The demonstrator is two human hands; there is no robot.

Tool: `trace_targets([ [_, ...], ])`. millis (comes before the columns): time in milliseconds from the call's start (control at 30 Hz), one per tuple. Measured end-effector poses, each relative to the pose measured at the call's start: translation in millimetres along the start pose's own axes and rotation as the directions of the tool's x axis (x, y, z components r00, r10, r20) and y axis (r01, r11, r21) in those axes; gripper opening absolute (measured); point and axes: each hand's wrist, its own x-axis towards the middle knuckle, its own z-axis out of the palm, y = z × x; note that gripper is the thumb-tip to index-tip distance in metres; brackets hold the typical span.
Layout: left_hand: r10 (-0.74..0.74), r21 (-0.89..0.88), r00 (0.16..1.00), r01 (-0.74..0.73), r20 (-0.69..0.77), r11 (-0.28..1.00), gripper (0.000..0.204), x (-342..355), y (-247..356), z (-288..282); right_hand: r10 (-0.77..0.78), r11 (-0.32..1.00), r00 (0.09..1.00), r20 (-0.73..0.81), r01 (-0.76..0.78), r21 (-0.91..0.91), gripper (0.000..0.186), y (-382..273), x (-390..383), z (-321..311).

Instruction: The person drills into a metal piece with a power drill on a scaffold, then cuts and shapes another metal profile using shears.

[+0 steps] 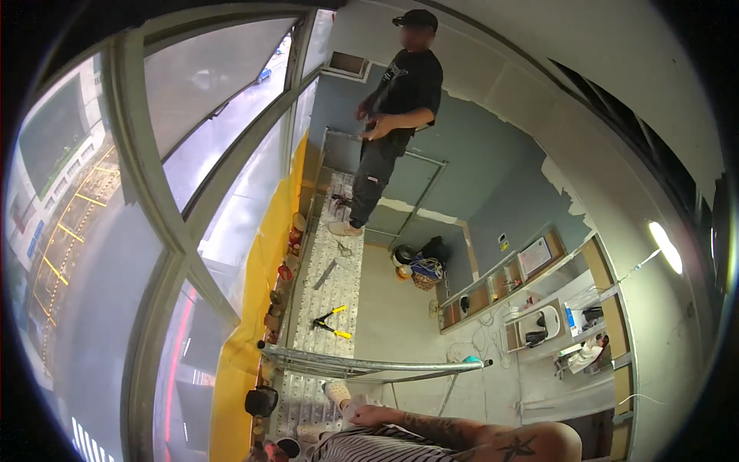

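My right hand [363,415], at the end of my tattooed forearm, is at the lower middle over my striped clothing, fingers curled; whether it holds anything is too small to tell. My left hand is not distinguishable. My light, spotted shoe [335,393] is on the perforated metal plank [331,285] by a tubular scaffold rail [377,362]. Beyond the rail, yellow-handled cutters [331,322] lie on the plank, with a grey strip [325,274] farther along.
Another person [392,100] in dark clothes stands at the plank's far end. Windows [208,100] and a yellow sheet [242,354] line the left, with small containers [285,273] along the ledge. Below right are bundled items [423,269], cables and shelving [512,281]. A lit lamp [666,246] hangs right.
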Motion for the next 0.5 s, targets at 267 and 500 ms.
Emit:
trace_targets([
  [267, 0.012, 0.028, 0.996, -0.015, 0.089, 0.999, 0.014, 14, 0, 26, 0.03, 0.998, 0.999, 0.025, -0.031, 0.061, 0.06, -1, -3, 8],
  [500, -0.024, 0.044, 0.985, 0.016, 0.173, 0.999, 0.014, 12, -5, 57, -0.29, 0.955, 0.94, 0.178, 0.298, -0.017, 0.043, 26, -19, 21],
])
